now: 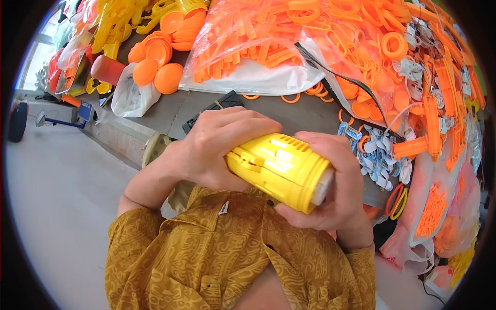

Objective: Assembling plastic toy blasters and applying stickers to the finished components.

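Head view: both hands, left hand (219, 147) and right hand (338, 181), grip yellow casing (276, 170).

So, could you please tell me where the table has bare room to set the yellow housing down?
A bare grey strip of table lies between the white bag of orange discs and the black flat object. Right of the hands it is crowded with orange parts.

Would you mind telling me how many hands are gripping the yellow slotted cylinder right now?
2. The left hand wraps over the yellow cylinder at its slotted end; the right hand cups its open end. No other hands show.
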The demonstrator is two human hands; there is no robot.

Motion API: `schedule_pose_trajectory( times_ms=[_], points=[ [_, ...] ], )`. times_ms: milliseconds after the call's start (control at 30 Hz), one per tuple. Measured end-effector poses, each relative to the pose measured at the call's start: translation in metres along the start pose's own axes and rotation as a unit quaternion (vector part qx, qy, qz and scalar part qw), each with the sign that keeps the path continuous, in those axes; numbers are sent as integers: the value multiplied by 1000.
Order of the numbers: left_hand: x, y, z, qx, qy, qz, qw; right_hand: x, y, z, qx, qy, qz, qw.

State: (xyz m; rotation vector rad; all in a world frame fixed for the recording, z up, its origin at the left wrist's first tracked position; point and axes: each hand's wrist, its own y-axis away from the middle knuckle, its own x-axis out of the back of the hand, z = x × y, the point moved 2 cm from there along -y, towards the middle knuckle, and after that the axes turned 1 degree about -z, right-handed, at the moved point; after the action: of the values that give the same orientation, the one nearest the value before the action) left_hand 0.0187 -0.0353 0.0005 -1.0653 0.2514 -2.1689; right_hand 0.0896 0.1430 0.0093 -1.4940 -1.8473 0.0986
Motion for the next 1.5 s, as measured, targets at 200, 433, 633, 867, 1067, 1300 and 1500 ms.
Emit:
schedule_pose_trajectory(
  times_ms=[200, 433, 633, 867, 1067, 1300, 1500],
  points=[
    [10, -7, 9, -7, -5, -22, 1000, 9, 12, 9, -18, -91, 46, 995],
    [-7, 16, -4, 21, 292, 150, 944, 9, 28, 14, -1, -90, 111, 990],
    [-3, 16, 3, -96, 32, 148, 984, 5, 31, 16, 37, -64, 155, 985],
    [27, 1, 0, 174, 254, 14, 951, 13, 30, 16, 21, -112, 131, 985],
    [27, -6, -7, 95, 266, -125, 951, 16, 26, 16, 17, -137, 92, 986],
    [13, -25, 14, 55, 75, -237, 967, 9, 22, 13, 4, -155, 71, 985],
    [1, -16, 13, 13, 32, -203, 978, 10, 21, 5, 1, -120, 17, 993]
  ],
)
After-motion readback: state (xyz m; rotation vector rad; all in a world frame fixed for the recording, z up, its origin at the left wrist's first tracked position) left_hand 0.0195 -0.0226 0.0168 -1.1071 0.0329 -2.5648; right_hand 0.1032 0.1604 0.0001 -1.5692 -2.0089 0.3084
